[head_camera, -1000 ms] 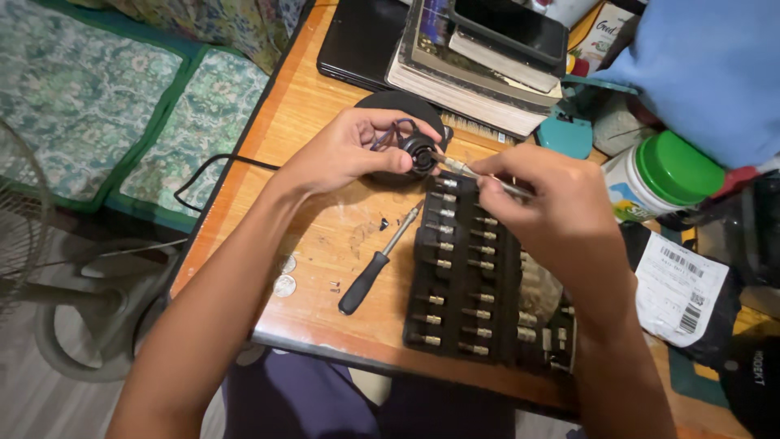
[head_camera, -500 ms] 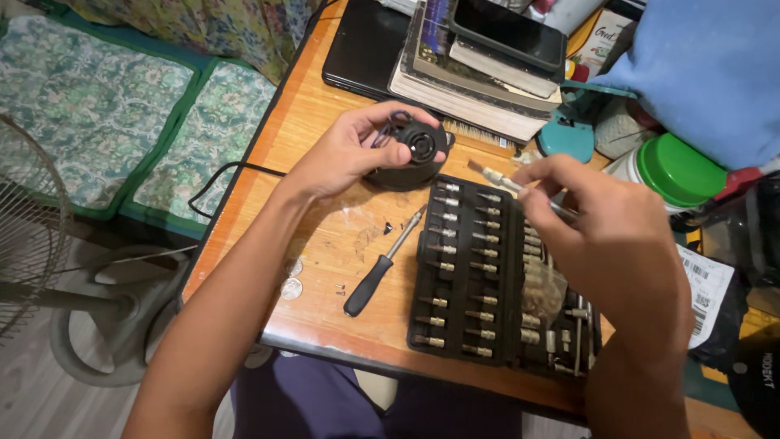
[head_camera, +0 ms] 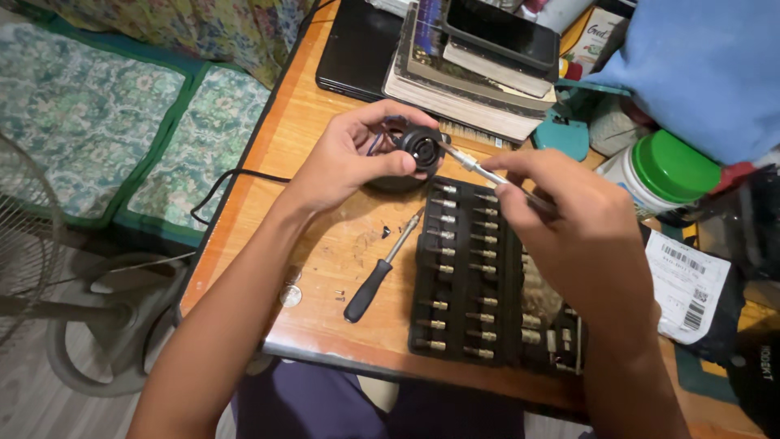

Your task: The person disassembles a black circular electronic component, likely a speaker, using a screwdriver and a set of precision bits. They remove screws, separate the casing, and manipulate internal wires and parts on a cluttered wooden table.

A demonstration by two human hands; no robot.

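Observation:
My left hand (head_camera: 351, 159) holds a small round black part (head_camera: 420, 149) above the wooden desk (head_camera: 325, 244), thumb across its front. My right hand (head_camera: 569, 215) grips a thin metal screwdriver (head_camera: 479, 168) whose tip touches the right edge of the black part. Below both hands lies an open black bit case (head_camera: 471, 276) with rows of silver bits. A second screwdriver with a black handle (head_camera: 374, 280) rests on the desk left of the case. A few tiny screws (head_camera: 340, 294) and a coin (head_camera: 291, 296) lie near it.
A stack of books with a phone on top (head_camera: 479, 65) and a black laptop (head_camera: 357, 53) sit at the back. A white jar with a green lid (head_camera: 662, 175) and blue cloth (head_camera: 699, 65) are at the right. A fan (head_camera: 49, 268) stands on the floor left.
My right hand has brought the thin screwdriver back to the black part after drawing away from it. My left hand has tilted the part toward the tool.

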